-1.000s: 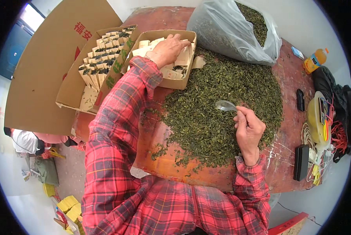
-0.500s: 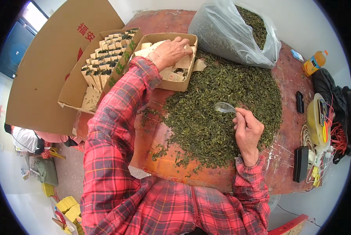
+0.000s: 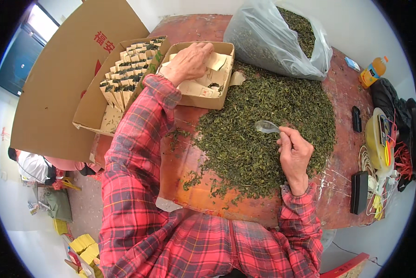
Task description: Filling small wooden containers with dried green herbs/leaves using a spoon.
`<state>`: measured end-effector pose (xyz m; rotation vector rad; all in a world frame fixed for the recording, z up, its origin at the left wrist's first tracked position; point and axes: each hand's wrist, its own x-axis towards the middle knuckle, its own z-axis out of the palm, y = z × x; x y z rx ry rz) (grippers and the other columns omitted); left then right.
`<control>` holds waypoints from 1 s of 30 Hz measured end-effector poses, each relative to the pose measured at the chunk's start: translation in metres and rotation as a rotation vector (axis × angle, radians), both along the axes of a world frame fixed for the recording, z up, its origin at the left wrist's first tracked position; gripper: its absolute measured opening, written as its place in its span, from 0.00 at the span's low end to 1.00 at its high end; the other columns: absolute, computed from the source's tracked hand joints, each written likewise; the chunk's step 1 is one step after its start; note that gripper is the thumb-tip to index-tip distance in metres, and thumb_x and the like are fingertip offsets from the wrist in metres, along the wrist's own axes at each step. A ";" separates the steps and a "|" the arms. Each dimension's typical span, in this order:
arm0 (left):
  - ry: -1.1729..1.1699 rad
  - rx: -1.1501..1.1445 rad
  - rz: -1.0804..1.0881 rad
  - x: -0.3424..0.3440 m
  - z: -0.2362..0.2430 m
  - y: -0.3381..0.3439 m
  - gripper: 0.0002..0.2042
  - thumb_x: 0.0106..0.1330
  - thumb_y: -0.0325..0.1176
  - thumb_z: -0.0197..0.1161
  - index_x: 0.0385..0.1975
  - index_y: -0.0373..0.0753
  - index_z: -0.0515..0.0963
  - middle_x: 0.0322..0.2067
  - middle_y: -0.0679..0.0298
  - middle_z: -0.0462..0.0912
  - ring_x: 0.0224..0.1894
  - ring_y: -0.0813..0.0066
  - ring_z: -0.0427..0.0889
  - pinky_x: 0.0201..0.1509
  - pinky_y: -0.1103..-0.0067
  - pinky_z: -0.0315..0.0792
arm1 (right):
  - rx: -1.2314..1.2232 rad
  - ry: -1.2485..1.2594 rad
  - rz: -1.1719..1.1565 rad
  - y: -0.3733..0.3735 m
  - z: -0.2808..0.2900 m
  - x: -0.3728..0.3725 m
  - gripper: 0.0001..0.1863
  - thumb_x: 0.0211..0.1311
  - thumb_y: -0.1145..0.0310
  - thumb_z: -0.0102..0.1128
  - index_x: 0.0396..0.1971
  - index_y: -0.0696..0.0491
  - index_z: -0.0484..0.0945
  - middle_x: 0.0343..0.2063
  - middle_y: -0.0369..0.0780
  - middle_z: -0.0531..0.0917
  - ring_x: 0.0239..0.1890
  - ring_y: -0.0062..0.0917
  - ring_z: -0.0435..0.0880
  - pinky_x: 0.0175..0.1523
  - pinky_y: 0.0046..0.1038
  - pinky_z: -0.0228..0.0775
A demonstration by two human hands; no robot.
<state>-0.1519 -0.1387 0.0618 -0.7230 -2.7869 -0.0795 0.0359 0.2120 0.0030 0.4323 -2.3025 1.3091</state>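
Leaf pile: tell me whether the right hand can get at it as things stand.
Likely yes: the right hand holds the spoon out over the leaf pile, and nothing visible blocks the way down.

clear spoon over loose green leaves, pale paper packet, seemingly tilted, in open cardboard box

Bright, even indoor light. Well left of the bench, a window is washed out to white. On the bench, a plastic bag catches pale highlights, and shadows are soft. Leaves there look sharp; fisheye distortion bends the bench's edges inside black corners.
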 end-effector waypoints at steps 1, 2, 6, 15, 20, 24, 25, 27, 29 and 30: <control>0.002 -0.002 0.000 0.004 0.002 -0.001 0.20 0.59 0.29 0.69 0.50 0.35 0.72 0.49 0.50 0.80 0.59 0.49 0.77 0.59 0.61 0.73 | -0.003 0.002 0.002 0.000 0.000 0.000 0.07 0.72 0.77 0.60 0.44 0.57 0.85 0.21 0.35 0.85 0.20 0.13 0.80 0.24 0.19 0.70; -0.006 0.108 -0.017 0.010 0.004 -0.002 0.20 0.59 0.32 0.69 0.49 0.35 0.71 0.47 0.49 0.81 0.55 0.48 0.79 0.56 0.61 0.74 | -0.005 0.005 0.003 -0.001 0.001 0.000 0.07 0.72 0.77 0.60 0.44 0.57 0.85 0.21 0.35 0.85 0.20 0.13 0.80 0.24 0.19 0.70; -0.098 0.300 0.032 0.035 0.016 0.009 0.23 0.61 0.37 0.71 0.49 0.35 0.68 0.42 0.49 0.82 0.44 0.48 0.84 0.50 0.60 0.76 | -0.005 -0.004 -0.009 -0.002 0.002 0.002 0.07 0.72 0.77 0.59 0.44 0.57 0.85 0.21 0.35 0.85 0.20 0.13 0.81 0.24 0.19 0.70; -0.036 0.650 -0.073 0.105 0.022 0.036 0.28 0.56 0.35 0.72 0.51 0.32 0.66 0.35 0.48 0.81 0.36 0.55 0.84 0.42 0.64 0.78 | -0.028 0.060 -0.039 -0.001 0.018 0.008 0.08 0.72 0.78 0.59 0.45 0.58 0.85 0.22 0.35 0.85 0.20 0.13 0.80 0.25 0.18 0.70; -0.174 0.764 -0.065 0.150 0.014 0.072 0.28 0.55 0.30 0.74 0.52 0.33 0.64 0.30 0.54 0.77 0.28 0.62 0.81 0.33 0.67 0.76 | -0.051 0.073 -0.115 -0.002 0.044 0.019 0.08 0.72 0.78 0.59 0.45 0.59 0.86 0.23 0.35 0.86 0.21 0.12 0.80 0.25 0.16 0.70; -0.186 0.755 -0.050 0.170 -0.006 0.089 0.28 0.56 0.28 0.73 0.52 0.32 0.64 0.32 0.51 0.77 0.31 0.54 0.81 0.38 0.65 0.77 | -0.103 0.079 -0.119 -0.008 0.073 0.032 0.08 0.73 0.77 0.59 0.45 0.60 0.86 0.23 0.36 0.86 0.20 0.11 0.79 0.25 0.15 0.68; -0.200 0.750 -0.037 0.172 -0.010 0.092 0.28 0.56 0.28 0.72 0.52 0.32 0.64 0.33 0.49 0.77 0.33 0.50 0.81 0.39 0.64 0.77 | -0.119 0.083 -0.116 -0.010 0.078 0.036 0.08 0.74 0.77 0.59 0.45 0.61 0.86 0.23 0.36 0.86 0.20 0.11 0.78 0.25 0.15 0.68; -0.211 0.762 -0.032 0.177 -0.021 0.099 0.27 0.56 0.28 0.72 0.52 0.33 0.64 0.34 0.48 0.78 0.34 0.46 0.81 0.41 0.62 0.77 | -0.132 0.078 -0.121 -0.013 0.084 0.041 0.08 0.73 0.77 0.60 0.45 0.61 0.86 0.23 0.36 0.86 0.20 0.11 0.78 0.25 0.15 0.68; -0.214 0.772 -0.021 0.179 -0.029 0.105 0.27 0.56 0.28 0.72 0.52 0.33 0.65 0.35 0.47 0.78 0.36 0.43 0.81 0.42 0.61 0.77 | -0.130 0.075 -0.097 -0.016 0.087 0.043 0.08 0.73 0.77 0.60 0.44 0.62 0.85 0.23 0.36 0.86 0.20 0.11 0.79 0.25 0.15 0.68; -0.216 0.778 -0.028 0.181 -0.031 0.107 0.26 0.56 0.27 0.72 0.52 0.33 0.65 0.36 0.47 0.77 0.37 0.42 0.81 0.42 0.60 0.77 | -0.142 0.077 -0.089 -0.018 0.086 0.043 0.08 0.73 0.77 0.59 0.44 0.62 0.85 0.23 0.36 0.86 0.20 0.11 0.79 0.25 0.15 0.68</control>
